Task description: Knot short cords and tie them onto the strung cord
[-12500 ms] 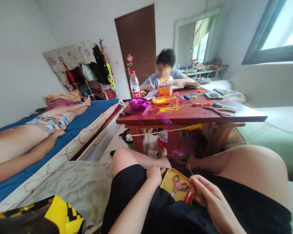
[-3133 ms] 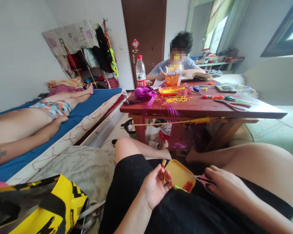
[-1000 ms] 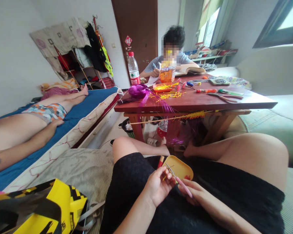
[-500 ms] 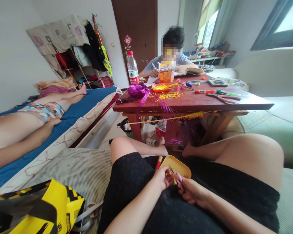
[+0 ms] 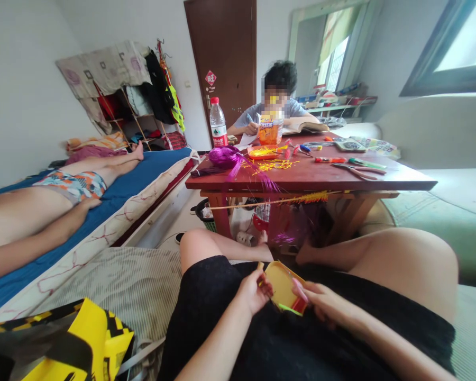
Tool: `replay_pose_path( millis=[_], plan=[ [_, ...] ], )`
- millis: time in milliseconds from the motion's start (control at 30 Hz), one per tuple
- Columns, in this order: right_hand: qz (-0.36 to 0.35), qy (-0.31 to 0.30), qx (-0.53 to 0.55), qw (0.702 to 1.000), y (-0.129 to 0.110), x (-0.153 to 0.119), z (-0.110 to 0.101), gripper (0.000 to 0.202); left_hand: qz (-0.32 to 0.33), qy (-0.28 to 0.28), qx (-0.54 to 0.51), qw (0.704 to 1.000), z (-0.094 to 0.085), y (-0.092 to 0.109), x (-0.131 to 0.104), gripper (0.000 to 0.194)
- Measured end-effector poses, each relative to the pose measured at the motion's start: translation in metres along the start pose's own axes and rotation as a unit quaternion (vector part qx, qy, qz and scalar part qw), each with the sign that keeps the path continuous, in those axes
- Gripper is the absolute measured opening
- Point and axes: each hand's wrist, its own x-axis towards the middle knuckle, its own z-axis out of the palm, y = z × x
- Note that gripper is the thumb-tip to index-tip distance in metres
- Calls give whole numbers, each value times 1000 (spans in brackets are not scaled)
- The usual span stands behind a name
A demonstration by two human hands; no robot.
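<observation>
On my lap lies a yellow tray (image 5: 280, 280) with red and bright green pieces (image 5: 289, 308) at its lower right. My left hand (image 5: 256, 290) is at the tray's left edge, its fingers curled together; what they hold is too small to name. A tan stick-like end (image 5: 261, 265) shows just above those fingers. Pink-handled scissors (image 5: 299, 290) are in my right hand (image 5: 323, 302), over the tray's right side. The blades are hard to make out against the tray.
Ahead stands a red table (image 5: 230, 182) with purple strands (image 5: 224, 157), yellow pieces (image 5: 275, 165), pliers (image 5: 355, 170) and a bottle (image 5: 218, 124). A person (image 5: 254, 114) sits behind it with a book. Another person lies on the bed (image 5: 154, 164) at left. A yellow-black bag (image 5: 91, 338) is nearby.
My hands have moved apart, the left slightly left and the right with the scissors slightly right. More of the tray shows between them. The view has tilted up a little.
</observation>
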Motion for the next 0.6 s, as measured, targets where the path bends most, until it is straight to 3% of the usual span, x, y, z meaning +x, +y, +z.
replay_pose_path(
  millis=[100, 200, 367, 500, 600],
  plan=[
    [-52, 97, -180, 978, -1, 0, -31, 11, 45, -22, -12, 999, 4, 20, -25, 24],
    [-75, 121, -308, 941, -2, 11, -33, 15, 90, -67, -24, 993, 16, 31, -54, 33],
    [-139, 102, -405, 898, -11, 38, -4, 25, 119, -134, -22, 984, 33, 29, -87, 27],
    [-190, 70, -410, 889, -12, 51, 6, 27, 96, -143, -12, 985, 31, 21, -87, 26],
    [-214, 10, -403, 890, -1, 54, 13, 24, 76, -134, -11, 988, 26, 17, -81, 25]
  ],
)
